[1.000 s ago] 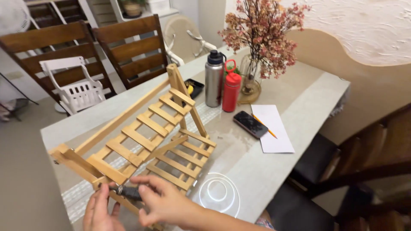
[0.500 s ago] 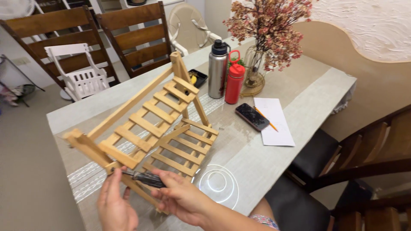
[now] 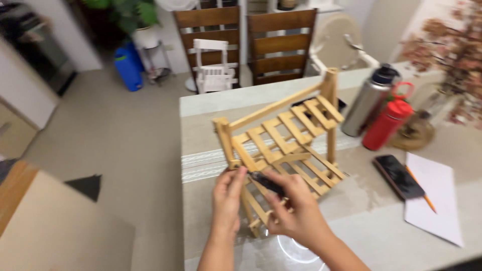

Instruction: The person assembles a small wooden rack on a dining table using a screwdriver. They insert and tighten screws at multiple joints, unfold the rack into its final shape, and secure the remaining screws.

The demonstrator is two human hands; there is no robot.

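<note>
R hand (image 3: pixel 296 213) grips a dark tool (image 3: pixel 267 182) at the wooden rack (image 3: pixel 281 145), which stands mid tabletop (image 3: pixel 371 226). L hand (image 3: pixel 227 198) pinches the tool's tip beside the rack's front leg. Two bottles (image 3: pixel 379 108) stand behind, w/ a phone (image 3: pixel 399 175) to the right.

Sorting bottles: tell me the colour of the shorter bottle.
Red bottle, looped red handle; head view.

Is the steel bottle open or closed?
Closed: the steel bottle stands upright on the table with its dark cap on.
</note>
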